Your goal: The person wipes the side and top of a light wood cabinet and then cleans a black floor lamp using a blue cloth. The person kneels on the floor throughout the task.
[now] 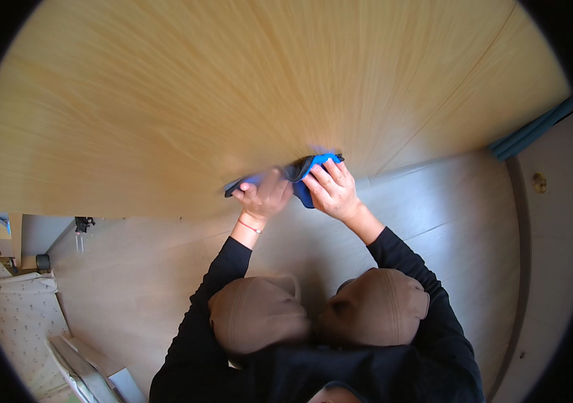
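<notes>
A blue cloth with dark grey parts (303,194) is bunched up against the lower part of a large pale wood-grain panel (266,90). My right hand (334,191) grips the cloth's right part, with its fingertips over the bright blue fold. My left hand (264,195), partly blurred, lies on the left part of the cloth with its thumb apart; whether its fingers close on the cloth is unclear. A thin red bracelet (250,226) circles the left wrist.
My bent knees are close below my hands, above the grey floor (140,272). A patterned bedspread (24,312) lies at the left. A teal curtain (533,132) hangs at the right beside a pale wall (553,282).
</notes>
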